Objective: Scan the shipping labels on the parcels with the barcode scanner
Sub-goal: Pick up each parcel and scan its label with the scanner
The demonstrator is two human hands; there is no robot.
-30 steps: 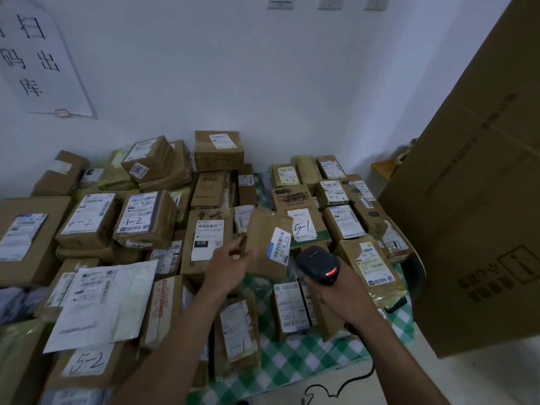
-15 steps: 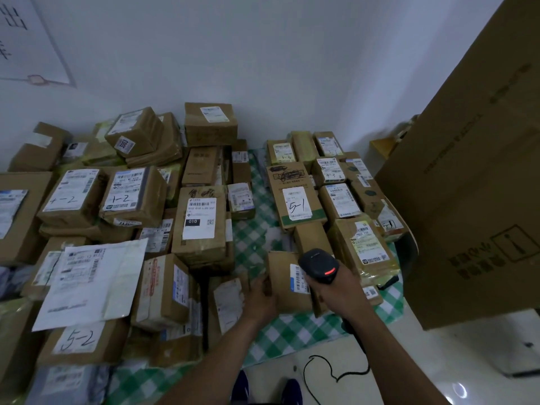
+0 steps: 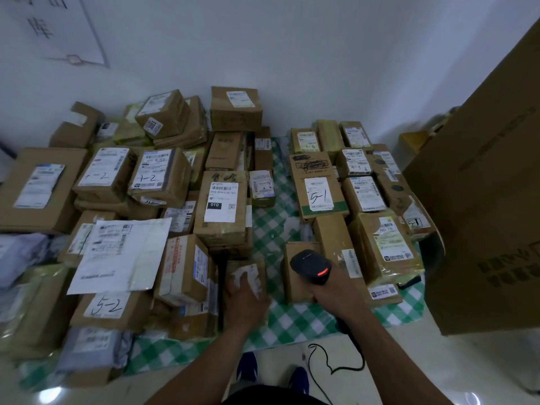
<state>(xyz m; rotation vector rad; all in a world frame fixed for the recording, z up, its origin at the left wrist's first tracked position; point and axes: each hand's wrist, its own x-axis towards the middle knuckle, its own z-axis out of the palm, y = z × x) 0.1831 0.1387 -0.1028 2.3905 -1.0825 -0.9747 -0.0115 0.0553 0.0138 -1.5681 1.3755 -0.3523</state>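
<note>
- A white wall [image 3: 292,54] closes the room at the back, with a paper sign [image 3: 58,27] stuck on it at the upper left.
- A green and white checked cloth [image 3: 292,320] covers the low surface in front of the person.
- A very big cardboard box [image 3: 482,200] fills the right side.
- Many brown parcels [image 3: 163,176] with white labels lie crowded on the cloth, stacked on the left and in rows on the right.
- A large white envelope [image 3: 122,258] lies on top of the left pile.
- A tall parcel [image 3: 222,206] with a "010" label stands near the middle.
- The left hand [image 3: 245,296] rests on a small parcel [image 3: 251,270], fingers over its white label; the blur hides whether they curl round it.
- The right hand [image 3: 336,290] grips the handle of the black scanner [image 3: 311,266], which is held just over a plain brown box [image 3: 298,287]; a red light shows on its head.
- A thin black cable [image 3: 336,363] hangs from the scanner to the floor.
</note>
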